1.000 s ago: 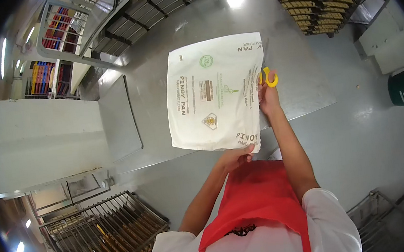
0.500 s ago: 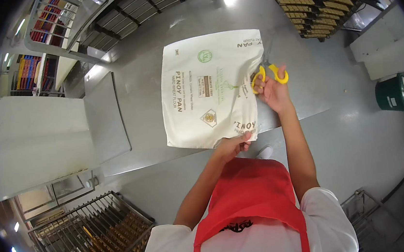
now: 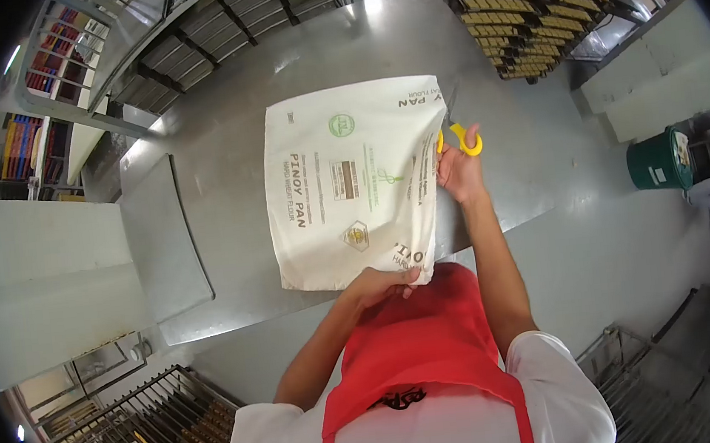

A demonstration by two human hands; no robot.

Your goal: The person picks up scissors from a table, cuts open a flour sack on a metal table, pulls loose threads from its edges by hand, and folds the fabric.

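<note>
A white printed flour sack (image 3: 326, 190) lies over the metal table (image 3: 220, 149), its near edge by the table's front edge. My left hand (image 3: 381, 286) pinches the sack's near right corner. At the sack's right side, my right hand (image 3: 461, 168) holds yellow-handled scissors (image 3: 472, 140), with the thumb through one handle loop. The other loop is partly hidden behind the sack's edge. The grey blades point away from me along that edge, and their tips are hard to make out.
A grey flat panel (image 3: 170, 239) and a white block-like surface (image 3: 57, 276) are at the left. Racks of trays (image 3: 514, 14) stand at the back right, with another rack (image 3: 148, 429) at the lower left. A green bin (image 3: 655, 160) stands on the floor at the right.
The scissor handles spread apart, then came closer together at the sack's right edge. The view has shifted, so the sack appears further left. My left hand keeps its grip on the corner.
</note>
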